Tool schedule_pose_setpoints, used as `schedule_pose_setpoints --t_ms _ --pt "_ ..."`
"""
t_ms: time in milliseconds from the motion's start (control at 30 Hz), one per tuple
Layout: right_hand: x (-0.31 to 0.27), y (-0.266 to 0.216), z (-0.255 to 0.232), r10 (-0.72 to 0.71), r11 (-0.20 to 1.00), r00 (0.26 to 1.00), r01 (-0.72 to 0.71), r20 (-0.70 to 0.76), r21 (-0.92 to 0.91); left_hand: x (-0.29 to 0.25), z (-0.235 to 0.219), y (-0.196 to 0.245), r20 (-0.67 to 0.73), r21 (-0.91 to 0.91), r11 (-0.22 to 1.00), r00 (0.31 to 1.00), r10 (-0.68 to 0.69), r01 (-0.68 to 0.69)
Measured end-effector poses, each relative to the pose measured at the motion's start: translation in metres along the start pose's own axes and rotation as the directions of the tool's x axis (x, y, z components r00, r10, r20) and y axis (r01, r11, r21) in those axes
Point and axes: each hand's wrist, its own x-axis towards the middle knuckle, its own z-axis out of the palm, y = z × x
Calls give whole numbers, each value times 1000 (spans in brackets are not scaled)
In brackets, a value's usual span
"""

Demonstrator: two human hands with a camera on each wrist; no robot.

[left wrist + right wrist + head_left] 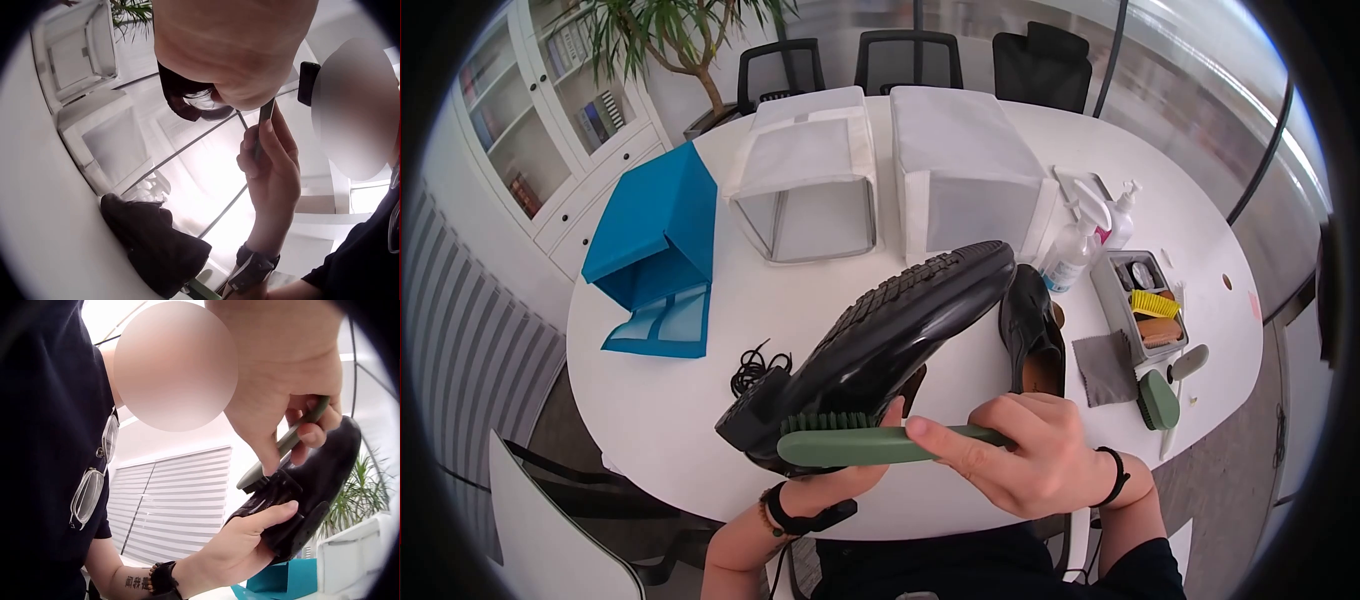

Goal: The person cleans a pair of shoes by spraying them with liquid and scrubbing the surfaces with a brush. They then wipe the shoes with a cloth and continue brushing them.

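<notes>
Green, the brush (850,447) is lying in the right hand (1025,455), whose fingers are pinching its handle, probably for steering; its bristles are facing the rear half of the black shoe (900,340), though whether they are touching it I cannot tell. The left hand (240,550) is gripping that shoe near its opening, holding it tilted above the bench (650,410), apparently so the brush is reaching it easily. Loose laces (758,372) are lying on the bench, perhaps for keeping them off the bristles
</notes>
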Motion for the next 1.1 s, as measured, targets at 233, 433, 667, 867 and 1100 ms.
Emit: schedule_pose_setpoints --t_ms 233,433,667,867,1100 --pt "1 0 -3 15 1000 1000 -15 10 4 -6 2 -8 53 44 998 998 38 -40" --pt "0 -1 -2 -19 1000 1000 19 -12 -7 -8 4 -11 75 119 992 997 33 -42" --pt "-1 2 2 -73 997 995 70 -64 -33 16 -8 24 79 52 993 990 -114 110" --pt "1 2 1 -65 997 997 63 -47 -42 -6 -19 -2 363 672 615 907 213 -413" --pt "2 1 -1 -70 997 997 69 -19 -42 -5 -30 7 507 784 305 841 190 -541"
